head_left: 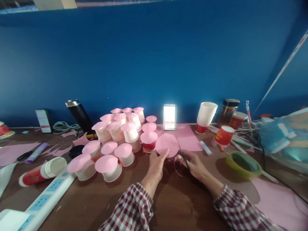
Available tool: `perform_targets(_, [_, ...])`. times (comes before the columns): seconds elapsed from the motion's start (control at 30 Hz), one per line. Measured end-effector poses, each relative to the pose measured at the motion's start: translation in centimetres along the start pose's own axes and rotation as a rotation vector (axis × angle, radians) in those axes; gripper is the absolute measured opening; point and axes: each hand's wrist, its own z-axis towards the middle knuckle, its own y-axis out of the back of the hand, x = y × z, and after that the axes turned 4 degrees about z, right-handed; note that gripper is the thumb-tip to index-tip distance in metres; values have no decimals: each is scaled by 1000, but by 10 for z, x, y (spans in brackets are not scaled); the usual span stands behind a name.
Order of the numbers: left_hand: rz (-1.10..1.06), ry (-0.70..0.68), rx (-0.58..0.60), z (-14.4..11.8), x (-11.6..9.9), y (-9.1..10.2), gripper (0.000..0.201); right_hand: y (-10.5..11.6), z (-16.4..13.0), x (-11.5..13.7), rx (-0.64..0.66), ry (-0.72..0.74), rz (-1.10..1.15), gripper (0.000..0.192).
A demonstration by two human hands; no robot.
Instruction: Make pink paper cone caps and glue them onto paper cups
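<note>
Between the thumb and fingers of my left hand (156, 164) is a pink paper circle (167, 143), held up over the table. My right hand (194, 165) is closed around a pair of scissors (184, 158), whose blades reach the circle's right edge. A thin curled strip of pink paper (176, 168) hangs below the blades. Left of my left hand stand several paper cups, such as a red one (149, 147), topped with pink paper discs (106, 163). Behind the circle lies a pink sheet (191, 137).
A power strip (49, 192), tipped cups (42, 172) and a black flask (79, 114) are on the left. To the right are stacked white cups (206, 114), a glue stick (205, 148), a roll of tape (243, 165) and a plastic bag (292, 133). A blue partition (156, 61) rises behind.
</note>
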Motion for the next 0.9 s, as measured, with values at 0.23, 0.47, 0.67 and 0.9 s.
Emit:
perform_targets(0.23, [-13, -10, 11, 0, 2, 1, 43, 0, 1, 3, -31, -24, -21, 37])
perform_targets(0.47, [18, 11, -41, -3, -6, -2, 41, -1, -1, 4, -17, -72, -3, 41])
perform_targets(0.67, [35, 12, -38, -4, -5, -2, 41, -2, -1, 7, -2, -66, -15, 42])
perform_targets(0.9, [12, -11, 8, -1, -1, 0, 42, 0, 0, 4, -16, -42, -56, 44])
